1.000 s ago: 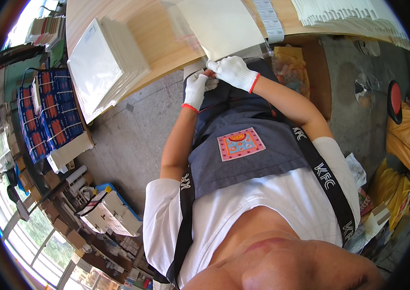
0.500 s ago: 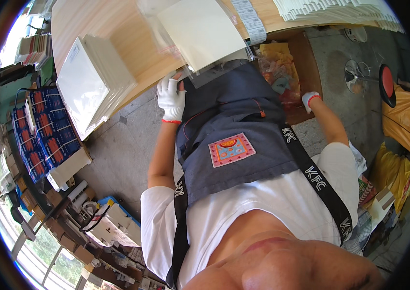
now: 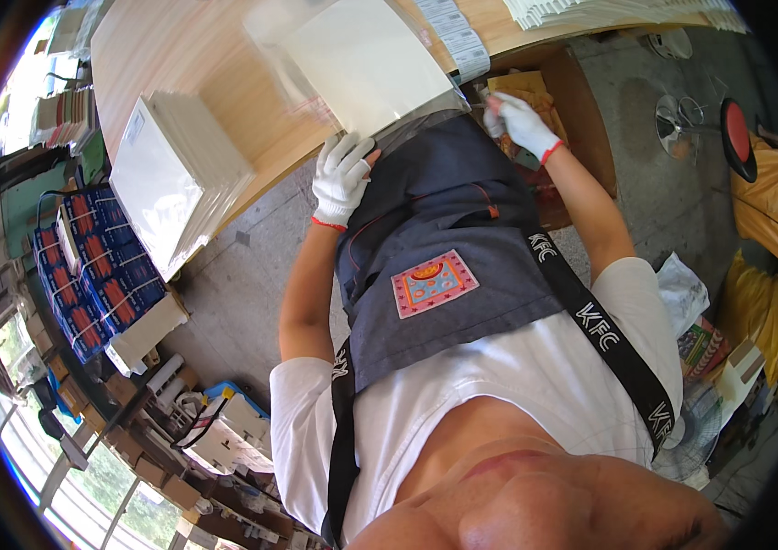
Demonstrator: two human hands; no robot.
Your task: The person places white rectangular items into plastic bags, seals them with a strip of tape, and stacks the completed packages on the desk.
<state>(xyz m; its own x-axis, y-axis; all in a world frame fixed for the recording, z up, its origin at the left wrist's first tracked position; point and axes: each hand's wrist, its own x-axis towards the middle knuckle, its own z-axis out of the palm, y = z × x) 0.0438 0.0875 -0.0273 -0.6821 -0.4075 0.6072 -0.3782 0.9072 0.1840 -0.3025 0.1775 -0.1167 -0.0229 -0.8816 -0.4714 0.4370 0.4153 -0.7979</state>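
My left hand [image 3: 343, 179], in a white glove with a red cuff, is at the table's near edge, fingers stretched out and slightly apart. It is beside the lower left corner of a white sheet or board [image 3: 366, 69] in a clear plastic sleeve [image 3: 421, 124]. The sleeve's front edge overhangs the table toward my dark apron [image 3: 444, 202]. My right hand [image 3: 524, 126], gloved the same way, is above a brown carton [image 3: 581, 119], right of the sleeve's corner. Its fingers are bent together; whatever is between them is too small to make out.
A stack of white boards in clear wrapping [image 3: 169, 174] stands at the table's left edge. A strip of printed labels [image 3: 456, 38] and a white stack [image 3: 609, 9] lie farther right. Blue patterned packs [image 3: 95, 266] stand left; a round red-topped stool [image 3: 735, 137] stands right.
My right hand has swung up and inward from beside the carton to near the sleeve's right corner. My left hand has shifted slightly right along the table edge, its fingers more stretched.
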